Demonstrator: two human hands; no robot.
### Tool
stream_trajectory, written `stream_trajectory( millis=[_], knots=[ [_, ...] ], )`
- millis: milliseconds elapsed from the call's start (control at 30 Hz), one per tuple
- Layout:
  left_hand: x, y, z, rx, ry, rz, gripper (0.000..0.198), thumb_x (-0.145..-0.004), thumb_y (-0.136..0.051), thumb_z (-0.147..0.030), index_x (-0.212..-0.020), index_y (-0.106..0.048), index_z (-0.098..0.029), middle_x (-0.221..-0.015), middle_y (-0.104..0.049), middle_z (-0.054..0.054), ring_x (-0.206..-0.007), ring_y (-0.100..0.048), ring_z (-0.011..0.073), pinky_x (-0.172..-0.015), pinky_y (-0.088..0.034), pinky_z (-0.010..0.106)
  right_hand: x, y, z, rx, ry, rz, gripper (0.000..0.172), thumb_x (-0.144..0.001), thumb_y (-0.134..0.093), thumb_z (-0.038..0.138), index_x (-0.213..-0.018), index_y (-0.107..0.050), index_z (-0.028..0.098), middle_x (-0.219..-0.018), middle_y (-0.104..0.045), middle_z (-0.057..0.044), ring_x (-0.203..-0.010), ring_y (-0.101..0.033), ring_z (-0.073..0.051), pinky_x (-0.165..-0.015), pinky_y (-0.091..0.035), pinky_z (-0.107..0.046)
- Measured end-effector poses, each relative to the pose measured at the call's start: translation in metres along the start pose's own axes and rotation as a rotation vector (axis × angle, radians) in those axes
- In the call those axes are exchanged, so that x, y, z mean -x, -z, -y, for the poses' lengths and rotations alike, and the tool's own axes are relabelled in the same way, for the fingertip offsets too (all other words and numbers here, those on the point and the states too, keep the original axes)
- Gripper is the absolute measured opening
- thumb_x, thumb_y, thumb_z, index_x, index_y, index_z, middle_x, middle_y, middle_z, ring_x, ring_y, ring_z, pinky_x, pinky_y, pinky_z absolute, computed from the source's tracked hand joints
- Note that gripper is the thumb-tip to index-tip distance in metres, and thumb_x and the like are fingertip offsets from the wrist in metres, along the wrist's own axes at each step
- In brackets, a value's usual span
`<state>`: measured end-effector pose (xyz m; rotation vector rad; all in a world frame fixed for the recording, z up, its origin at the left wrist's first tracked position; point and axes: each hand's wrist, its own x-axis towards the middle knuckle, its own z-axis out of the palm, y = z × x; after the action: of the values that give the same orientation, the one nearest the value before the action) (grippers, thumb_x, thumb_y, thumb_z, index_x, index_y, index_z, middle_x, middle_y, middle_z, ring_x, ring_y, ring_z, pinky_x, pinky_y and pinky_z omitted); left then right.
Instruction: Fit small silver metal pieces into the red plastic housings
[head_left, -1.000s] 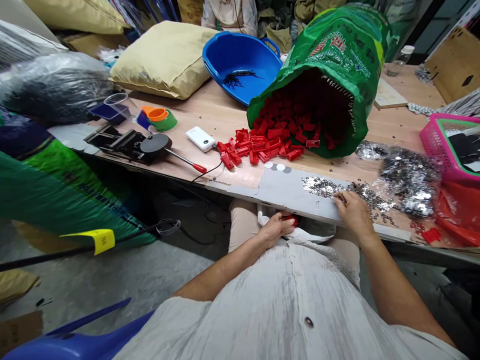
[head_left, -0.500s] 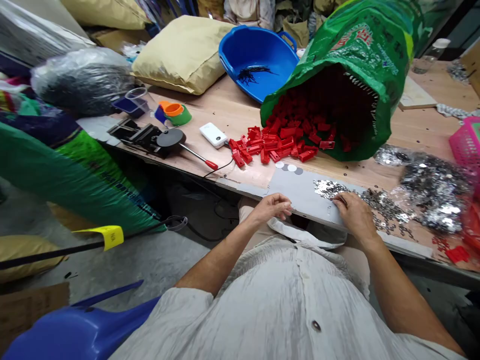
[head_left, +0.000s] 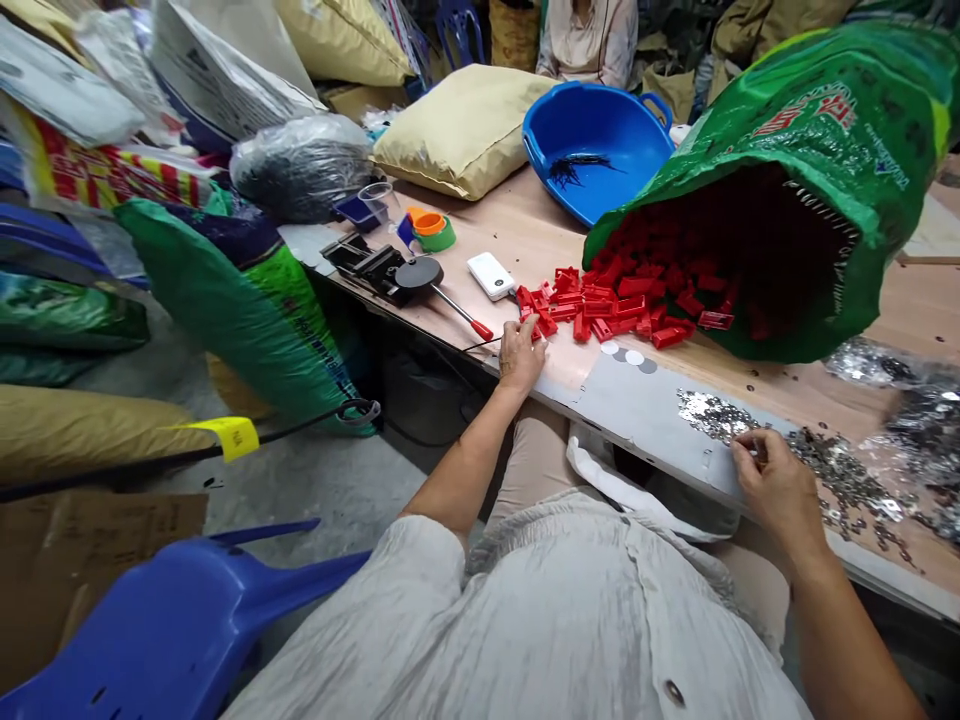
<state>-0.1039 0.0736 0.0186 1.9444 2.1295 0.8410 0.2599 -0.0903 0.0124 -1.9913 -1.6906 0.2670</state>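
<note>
My left hand point(head_left: 523, 355) is at the near edge of the pile of red plastic pieces point(head_left: 630, 300), its fingertips against a piece there; whether it grips one is hard to tell. The pile spills from the mouth of a green sack point(head_left: 795, 130). My right hand point(head_left: 776, 485) has thumb and fingers pinched together over the grey board point(head_left: 637, 400), beside small shiny metal parts point(head_left: 712, 415); what it holds is too small to name. White and grey discs point(head_left: 634, 357) lie on the board's far edge.
A black hand press point(head_left: 382, 270) with a red-tipped lever, a white device point(head_left: 491, 275) and tape rolls point(head_left: 431, 228) stand to the left. Behind are a blue basin point(head_left: 600, 150) and a tan sack point(head_left: 457, 130). A person point(head_left: 589, 40) is at the back. A blue chair point(head_left: 172, 620) is lower left.
My left hand has moved from above the table's front edge forward to the red pieces. The view has turned left, and my right hand stays near the metal parts.
</note>
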Motion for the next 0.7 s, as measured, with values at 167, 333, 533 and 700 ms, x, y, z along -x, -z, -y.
stream_trajectory(
  millis=[167, 333, 533, 700],
  knots=[
    [-0.009, -0.004, 0.0, -0.184, -0.001, 0.089, 0.051, -0.086, -0.06, -0.029, -0.136, -0.054, -0.024, -0.118, -0.052, 0.014, -0.109, -0.056, 0.0297, -0.093, -0.046, 0.038, 0.0, -0.002, 0.003, -0.005, 0.088, 0.003, 0.018, -0.09, -0.05, 0.035, -0.096, -0.062, 0.023, -0.092, -0.071, -0.006, -0.082, -0.065, -0.023, -0.074, -0.045, -0.033],
    [-0.015, -0.006, 0.004, -0.181, -0.046, 0.07, 0.047, -0.085, -0.063, -0.032, -0.13, -0.057, -0.021, -0.109, -0.056, 0.016, -0.102, -0.058, 0.0325, -0.086, -0.045, 0.04, -0.001, -0.003, 0.008, 0.01, 0.086, 0.027, 0.019, -0.092, -0.047, 0.032, -0.093, -0.063, 0.022, -0.094, -0.071, -0.008, -0.088, -0.064, -0.024, -0.079, -0.046, -0.036],
    [-0.008, -0.003, 0.012, -0.063, -0.073, -0.017, 0.036, -0.086, -0.059, -0.035, -0.119, -0.061, -0.019, -0.101, -0.06, 0.012, -0.093, -0.059, 0.0275, -0.085, -0.044, 0.036, -0.008, 0.013, -0.009, -0.04, 0.007, -0.044, 0.021, -0.091, -0.05, 0.034, -0.096, -0.066, 0.021, -0.098, -0.071, -0.009, -0.089, -0.064, -0.024, -0.081, -0.046, -0.036],
    [0.004, 0.001, 0.014, 0.102, -0.024, -0.07, 0.026, -0.084, -0.06, -0.038, -0.102, -0.061, -0.019, -0.084, -0.062, 0.005, -0.077, -0.059, 0.0199, -0.079, -0.045, 0.031, -0.019, 0.043, -0.044, 0.096, -0.145, -0.168, 0.023, -0.087, -0.052, 0.034, -0.097, -0.068, 0.021, -0.094, -0.072, -0.009, -0.082, -0.062, -0.024, -0.075, -0.044, -0.035]
  ],
)
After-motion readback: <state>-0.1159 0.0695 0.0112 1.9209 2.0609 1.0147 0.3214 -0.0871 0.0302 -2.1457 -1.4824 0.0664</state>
